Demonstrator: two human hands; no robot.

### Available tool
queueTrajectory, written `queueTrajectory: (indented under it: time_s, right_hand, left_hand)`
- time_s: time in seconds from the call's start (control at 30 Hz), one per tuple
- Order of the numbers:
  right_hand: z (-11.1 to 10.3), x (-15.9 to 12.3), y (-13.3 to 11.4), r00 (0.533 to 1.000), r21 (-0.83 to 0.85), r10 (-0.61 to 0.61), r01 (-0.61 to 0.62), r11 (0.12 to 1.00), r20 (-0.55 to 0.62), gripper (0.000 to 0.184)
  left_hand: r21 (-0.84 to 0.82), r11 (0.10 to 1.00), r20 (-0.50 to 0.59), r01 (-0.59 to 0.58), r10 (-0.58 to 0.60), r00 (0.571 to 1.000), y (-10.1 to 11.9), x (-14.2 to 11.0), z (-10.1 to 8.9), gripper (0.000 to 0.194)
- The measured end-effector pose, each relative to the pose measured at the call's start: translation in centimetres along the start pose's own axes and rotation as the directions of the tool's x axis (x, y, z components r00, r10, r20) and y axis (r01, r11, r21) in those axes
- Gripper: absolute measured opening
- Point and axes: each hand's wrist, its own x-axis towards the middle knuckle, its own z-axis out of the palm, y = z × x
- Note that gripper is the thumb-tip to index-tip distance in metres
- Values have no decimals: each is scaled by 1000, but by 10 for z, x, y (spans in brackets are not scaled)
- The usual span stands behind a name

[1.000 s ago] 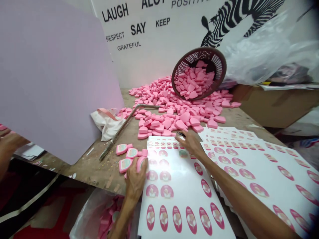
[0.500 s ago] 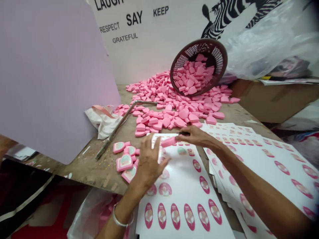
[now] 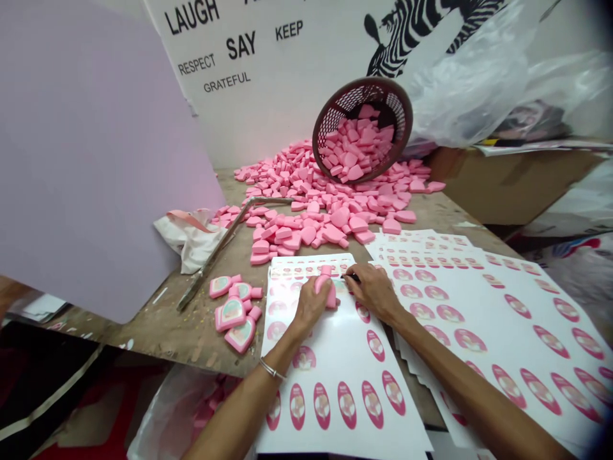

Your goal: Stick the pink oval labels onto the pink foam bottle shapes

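Observation:
My left hand (image 3: 311,303) is closed around a pink bottle-shaped piece (image 3: 326,291), its neck pointing away from me, above the sticker sheet (image 3: 335,348). Beside it, my right hand (image 3: 373,287) rests on the upper right of that sheet. A thin dark tool (image 3: 352,277) sticks out from its pinched fingers; its exact kind is too small to tell. The sheet bears pink oval and rounded stickers, with bare patches among them. To the left, several labelled pink pieces (image 3: 233,313) lie in a loose cluster on the wooden table (image 3: 191,338).
A brown basket (image 3: 405,121) lies tipped over a heap of plain pink pieces (image 3: 340,217). More sticker sheets (image 3: 483,319) spread rightward. A bent metal bar (image 3: 211,259) and white cloth bag (image 3: 186,233) sit left, near a large lilac board (image 3: 96,160). Another person's arm (image 3: 7,291) shows there.
My left hand left the labelled cluster. The right hand lifted a plain pink piece, and the left hand now holds it. The right hand is back down on the sheet. The view shifted slightly.

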Motion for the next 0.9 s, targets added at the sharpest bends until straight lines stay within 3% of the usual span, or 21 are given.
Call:
queueTrajectory:
  time_s: [0.4, 0.9]
  right_hand:
    - [4, -3, 5, 1000, -40, -9, 8, 999, -4, 13]
    - [7, -2, -1, 998, 14, 61, -61, 998, -21, 13]
  left_hand:
    - [-40, 999, 77, -3, 6, 997, -2, 3, -4, 46]
    - [6, 999, 68, -34, 33, 997, -6, 4, -4, 44]
